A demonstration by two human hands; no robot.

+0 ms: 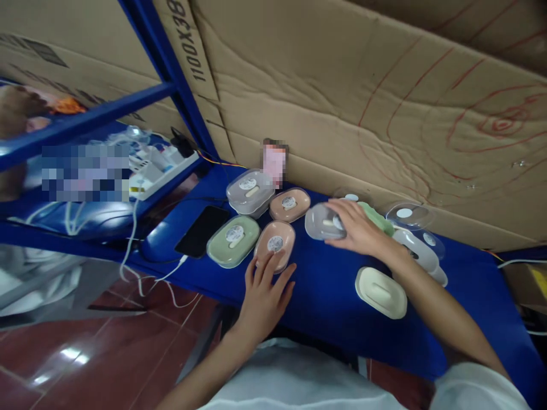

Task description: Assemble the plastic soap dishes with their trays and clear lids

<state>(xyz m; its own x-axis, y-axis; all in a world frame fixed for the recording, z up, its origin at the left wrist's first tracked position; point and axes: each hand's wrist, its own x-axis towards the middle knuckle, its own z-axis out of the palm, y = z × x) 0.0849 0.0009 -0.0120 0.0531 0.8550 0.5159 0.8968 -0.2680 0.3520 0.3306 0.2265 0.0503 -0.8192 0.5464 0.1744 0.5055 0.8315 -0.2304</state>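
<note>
Left hand (265, 290): held palm down, forearm angled in from the near left; fingers fanned apart, thumb stuck out to the right, nothing gripped; tips just laid on the near edge of the front pink box (274, 236)

Right hand (358, 228): reached farther out, arm stretched in from the near right, back of the hand turned up; thumb and fingers clamped on the grey box (318, 222), thumb on the near side, fingers over the far side; can't be told whether it's lifted or resting

Pink one: touched by the left fingertips, label partly covered by them; the rear pink box (294, 209) is parked past it, just left of the gripped grey one

Left of the left fingertips: green box (233, 242), set right beside the front pink one; black phone (203, 230) farther left again

Beyond the left fingers: grey stack (251, 196), placed toward the cardboard wall (307, 131)

Behind the right wrist: green tray (376, 216), partly blocked by the hand; clear lids (410, 216) and a pale container (419, 250) scattered to its right

Nearer than the right fingers: cream lid (382, 292), left beside the right forearm on the blue table (325, 285)
</note>
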